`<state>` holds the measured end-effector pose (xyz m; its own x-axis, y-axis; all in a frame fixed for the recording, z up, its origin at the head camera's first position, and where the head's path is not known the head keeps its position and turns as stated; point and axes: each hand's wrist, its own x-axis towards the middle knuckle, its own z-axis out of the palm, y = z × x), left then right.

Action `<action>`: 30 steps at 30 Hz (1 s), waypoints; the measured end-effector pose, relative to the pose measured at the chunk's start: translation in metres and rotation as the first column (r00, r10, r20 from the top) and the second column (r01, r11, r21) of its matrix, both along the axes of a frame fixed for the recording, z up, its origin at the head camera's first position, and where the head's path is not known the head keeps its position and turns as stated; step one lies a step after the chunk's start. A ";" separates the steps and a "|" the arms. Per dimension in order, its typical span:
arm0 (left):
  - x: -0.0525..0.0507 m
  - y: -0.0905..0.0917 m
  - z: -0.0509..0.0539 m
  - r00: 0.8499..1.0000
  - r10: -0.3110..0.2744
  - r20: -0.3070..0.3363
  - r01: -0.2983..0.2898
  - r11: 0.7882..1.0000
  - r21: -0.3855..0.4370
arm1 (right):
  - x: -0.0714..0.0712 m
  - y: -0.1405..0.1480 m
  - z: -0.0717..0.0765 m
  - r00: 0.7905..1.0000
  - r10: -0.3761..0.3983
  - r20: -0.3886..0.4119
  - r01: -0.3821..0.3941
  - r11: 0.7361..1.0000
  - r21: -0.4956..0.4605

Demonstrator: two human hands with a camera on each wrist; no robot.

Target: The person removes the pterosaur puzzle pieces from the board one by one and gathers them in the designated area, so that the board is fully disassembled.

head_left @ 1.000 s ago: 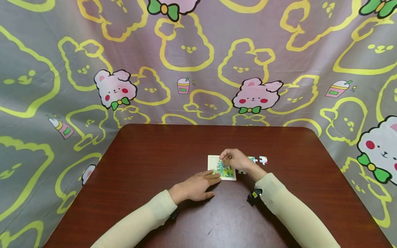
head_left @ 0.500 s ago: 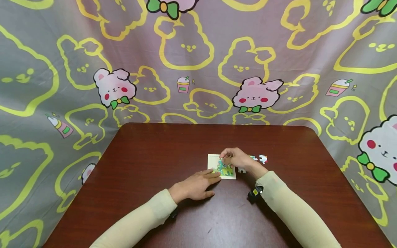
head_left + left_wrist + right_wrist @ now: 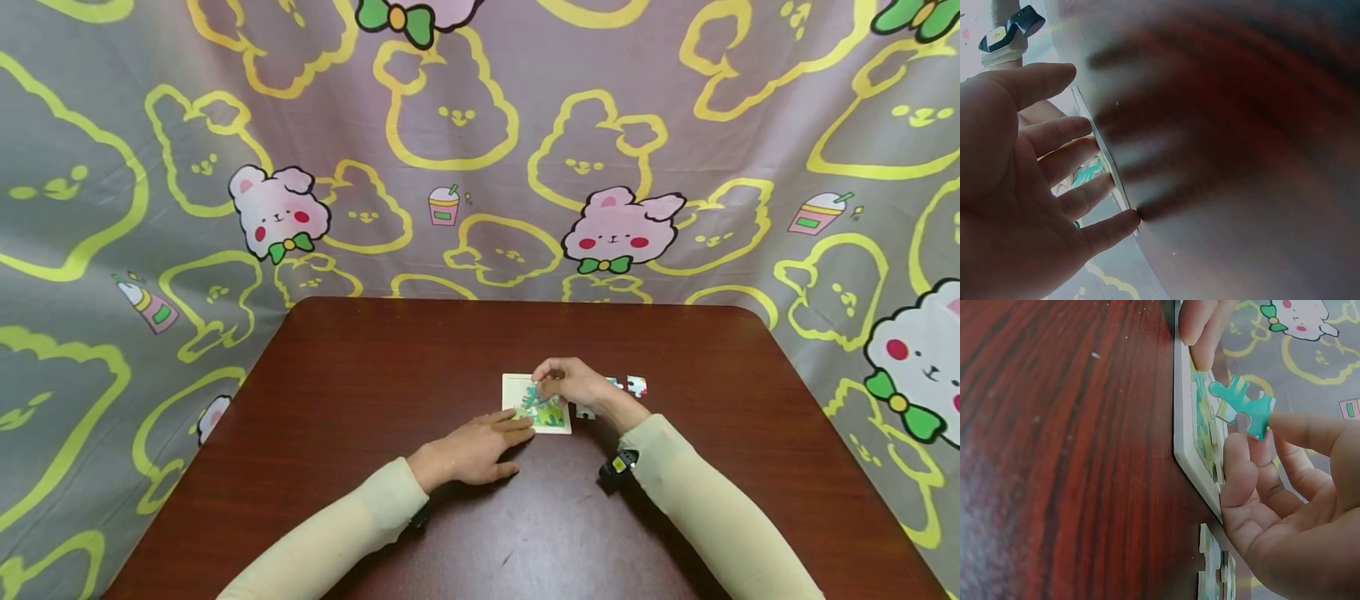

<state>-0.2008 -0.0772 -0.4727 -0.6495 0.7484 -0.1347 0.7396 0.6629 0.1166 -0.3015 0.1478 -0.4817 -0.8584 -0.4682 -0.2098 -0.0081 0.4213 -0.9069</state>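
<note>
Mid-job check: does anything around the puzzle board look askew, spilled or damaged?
Nothing stands out. The teal puzzle piece is tilted, but the right hand pinches it over the puzzle board. Loose pieces lie on the table beside the board. No spill or damage shows.

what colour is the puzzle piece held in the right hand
The puzzle piece is mostly teal green; the right wrist view shows it best.

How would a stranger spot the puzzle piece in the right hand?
On the reddish-brown table, find the pale square puzzle board. Over it, the right hand pinches one puzzle piece. It is mostly teal and held up at a tilt, unlike the loose pieces lying on the table beside the board.
</note>
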 end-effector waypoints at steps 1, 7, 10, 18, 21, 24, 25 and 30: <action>0.000 0.000 0.000 1.000 0.000 0.001 0.000 1.000 0.000 | 0.000 0.000 0.000 1.000 -0.001 -0.002 0.001 1.000 0.002; -0.001 0.001 -0.003 1.000 0.010 0.003 -0.010 1.000 -0.002 | -0.001 0.003 -0.001 1.000 -0.014 -0.005 0.014 1.000 -0.017; -0.001 0.001 -0.004 1.000 0.012 0.005 -0.012 1.000 -0.005 | -0.001 0.005 0.000 1.000 -0.024 -0.010 0.024 0.999 -0.026; -0.002 0.001 -0.004 1.000 0.020 0.011 -0.020 1.000 -0.006 | 0.001 0.020 0.008 0.998 -0.043 -0.048 0.043 0.999 0.012; -0.002 0.001 -0.004 1.000 0.019 0.011 -0.018 1.000 -0.009 | 0.001 0.028 0.009 0.997 -0.051 -0.057 0.051 0.999 0.003; -0.002 0.001 -0.003 1.000 0.015 0.008 -0.015 1.000 -0.010 | 0.002 0.037 0.008 0.996 -0.056 -0.068 0.056 0.998 0.001; -0.002 0.001 -0.003 1.000 0.013 0.007 -0.013 1.000 -0.010 | 0.003 0.040 0.008 0.996 -0.062 -0.069 0.062 0.998 0.004; -0.001 0.001 -0.002 1.000 0.013 0.002 -0.013 1.000 -0.010 | 0.005 0.052 0.010 0.994 -0.078 -0.074 0.080 0.996 0.025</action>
<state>-0.2020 -0.0764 -0.4742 -0.6590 0.7384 -0.1435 0.7306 0.6737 0.1115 -0.2961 0.2000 -0.4718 -0.9059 -0.3931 -0.1572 -0.0397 0.4484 -0.8929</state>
